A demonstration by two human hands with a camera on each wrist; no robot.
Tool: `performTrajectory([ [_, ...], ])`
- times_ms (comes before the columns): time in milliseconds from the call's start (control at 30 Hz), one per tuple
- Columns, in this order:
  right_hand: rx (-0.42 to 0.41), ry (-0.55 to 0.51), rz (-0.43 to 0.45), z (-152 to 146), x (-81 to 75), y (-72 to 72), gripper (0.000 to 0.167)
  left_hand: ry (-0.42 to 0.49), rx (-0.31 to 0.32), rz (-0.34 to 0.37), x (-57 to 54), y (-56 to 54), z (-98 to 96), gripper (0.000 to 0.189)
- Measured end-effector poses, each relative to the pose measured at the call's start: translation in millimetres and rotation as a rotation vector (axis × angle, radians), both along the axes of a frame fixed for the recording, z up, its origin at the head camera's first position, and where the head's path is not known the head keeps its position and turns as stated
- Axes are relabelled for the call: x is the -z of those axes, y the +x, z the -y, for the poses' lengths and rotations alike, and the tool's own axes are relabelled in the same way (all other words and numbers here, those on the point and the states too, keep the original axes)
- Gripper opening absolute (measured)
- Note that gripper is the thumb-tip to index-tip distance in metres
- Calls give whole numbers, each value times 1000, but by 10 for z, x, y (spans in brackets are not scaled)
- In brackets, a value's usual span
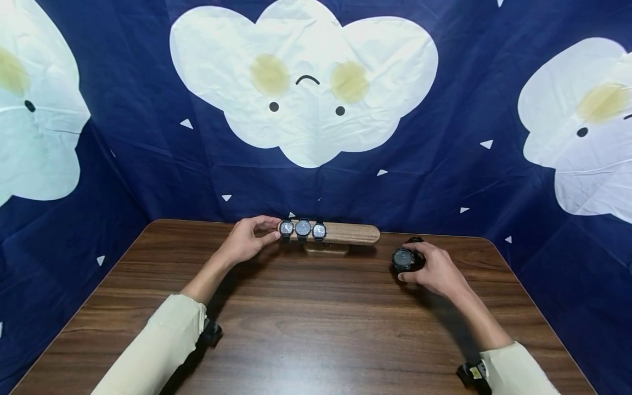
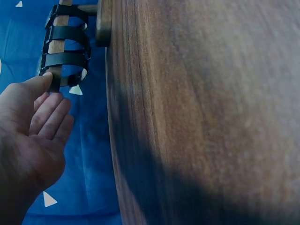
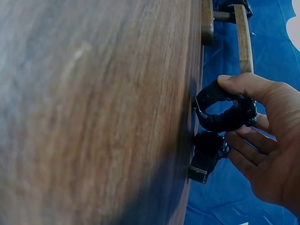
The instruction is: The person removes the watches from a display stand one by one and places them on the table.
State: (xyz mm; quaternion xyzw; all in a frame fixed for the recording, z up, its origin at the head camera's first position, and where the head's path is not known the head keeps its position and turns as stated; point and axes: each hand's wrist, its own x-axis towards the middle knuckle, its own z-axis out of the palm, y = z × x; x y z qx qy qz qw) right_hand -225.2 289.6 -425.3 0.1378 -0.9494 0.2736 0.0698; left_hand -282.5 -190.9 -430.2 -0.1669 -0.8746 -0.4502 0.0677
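Observation:
At the back of the table stands a wooden watch stand (image 1: pixel 351 233), a rounded bar on a short base. Three dark watches (image 1: pixel 303 227) are strapped side by side around its left part. My left hand (image 1: pixel 245 240) pinches the bar's left end, with the thumb (image 2: pixel 41 85) on the near face and fingers behind. To the right of the stand, my right hand (image 1: pixel 436 269) holds a chunky black watch (image 3: pixel 220 110) between thumb and fingers, its strap closed in a loop. Just behind it sits another black watch (image 3: pixel 206 152) on the table.
The brown wood-grain table (image 1: pixel 316 329) ends right behind the stand. A dark blue cloth (image 1: pixel 163 164) with white clouds hangs along the back and both sides. Small black devices (image 1: pixel 211 333) are worn on both wrists, near the light sleeves (image 1: pixel 163 340).

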Motion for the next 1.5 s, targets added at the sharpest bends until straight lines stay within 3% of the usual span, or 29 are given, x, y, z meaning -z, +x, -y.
performTrajectory([
  [700,-43,99,24,-18,-82,1,69,-8,5,-6,-22,-8,6,36],
  [1067,-43,171,39,-32,-87,-12,74,-6,10,-6,-36,-11,-11,36],
  [1500,-56,180,49,17,-30,-14,79,-10,-5,0,1,1,10,36],
])
